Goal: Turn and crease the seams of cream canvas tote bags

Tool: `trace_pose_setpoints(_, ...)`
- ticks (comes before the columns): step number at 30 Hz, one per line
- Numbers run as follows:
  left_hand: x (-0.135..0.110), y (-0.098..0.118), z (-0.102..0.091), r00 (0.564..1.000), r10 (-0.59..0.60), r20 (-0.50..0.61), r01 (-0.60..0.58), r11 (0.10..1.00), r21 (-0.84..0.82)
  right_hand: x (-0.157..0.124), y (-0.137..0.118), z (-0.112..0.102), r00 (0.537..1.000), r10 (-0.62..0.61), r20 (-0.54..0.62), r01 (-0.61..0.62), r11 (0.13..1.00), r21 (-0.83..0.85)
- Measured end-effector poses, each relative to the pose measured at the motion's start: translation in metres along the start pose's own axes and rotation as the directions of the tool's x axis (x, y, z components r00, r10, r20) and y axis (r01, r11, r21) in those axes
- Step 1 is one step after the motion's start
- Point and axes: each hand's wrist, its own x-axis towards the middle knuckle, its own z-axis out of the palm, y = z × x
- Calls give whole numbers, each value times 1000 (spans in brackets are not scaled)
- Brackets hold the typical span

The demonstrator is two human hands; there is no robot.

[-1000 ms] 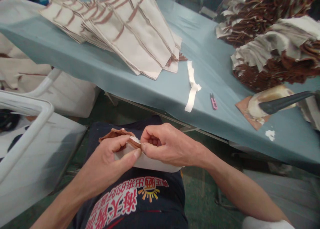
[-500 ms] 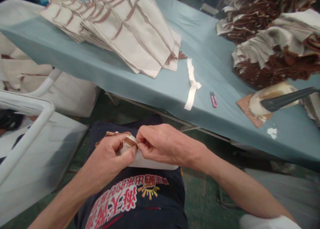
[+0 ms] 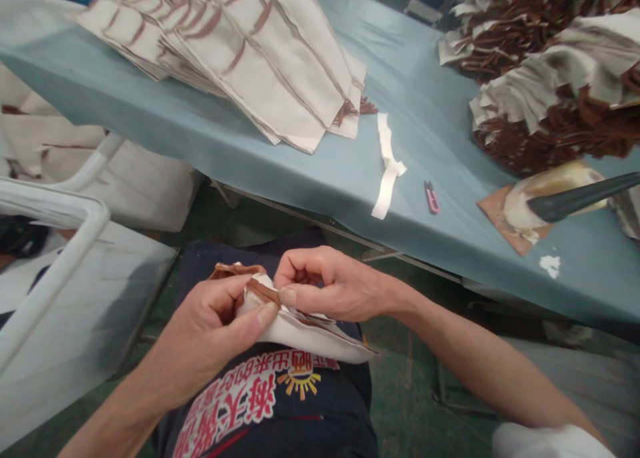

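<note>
Over my lap, a cream fabric piece with brown trim [image 3: 310, 340] is held between both hands. My left hand [image 3: 220, 325] is closed on its left end, thumb on top beside a folded brown strip [image 3: 263, 289]. Right next to that thumb, my right hand [image 3: 327, 281] pinches the fabric edge by the brown strip, thumb against the curled fingers. More brown trim sticks out behind my left fingers. The fabric's free end points right, below my right hand. Parts of the piece are hidden under the fingers.
Across the blue-covered table [image 3: 280, 178] lie stacked cream panels [image 3: 280, 71], a white strip [image 3: 386, 171], pink thread snips [image 3: 431, 198] and a brush [image 3: 565, 201] by a glue-smeared container. Brown-and-cream bundles [image 3: 545, 105] are piled at right. A white metal frame [image 3: 90, 211] stands at left.
My right hand has shifted slightly and its thumb now lies along the brown strip. The fabric's free end has opened out, showing its brown-lined edge further right.
</note>
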Motion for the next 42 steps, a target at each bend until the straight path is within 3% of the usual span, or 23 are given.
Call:
trace_pose_setpoints(3,1,8,1,1000,-13,9,13,999,48,-4,-3,1,997,46,-67,-51,995,-82)
trace_pose_setpoints(8,1,20,4,999,-21,-35,28,982,187,-6,-13,6,987,6,-159,-50,960,-276)
trace_pose_setpoints(13,1,26,15,993,40,-115,-12,973,231,-5,-24,10,960,139,-241,-222,906,-361)
trace_pose_setpoints(16,0,20,18,992,18,-124,8,979,202,-6,-24,10,947,236,-216,-295,906,-303)
trace_pose_setpoints(20,-3,6,14,994,17,-109,-4,992,124,-5,-6,13,937,316,-148,-325,945,-39)
trace_pose_setpoints(23,-6,3,10,995,59,-80,-52,995,81,-3,12,16,938,327,-112,-305,936,175)
trace_pose_setpoints(26,-6,7,10,998,64,-27,-62,997,49,-5,15,15,945,289,-156,-240,932,271)
trace_pose_setpoints(31,-3,15,8,988,117,-105,-105,988,109,-20,-12,14,928,221,-300,-190,973,130)
trace_pose_setpoints(36,0,22,11,996,54,-66,-44,989,142,-26,-23,25,898,231,-375,-293,949,-117)
trace_pose_setpoints(42,0,20,16,996,38,-78,-24,986,164,-27,-5,30,904,253,-345,-277,961,-21)
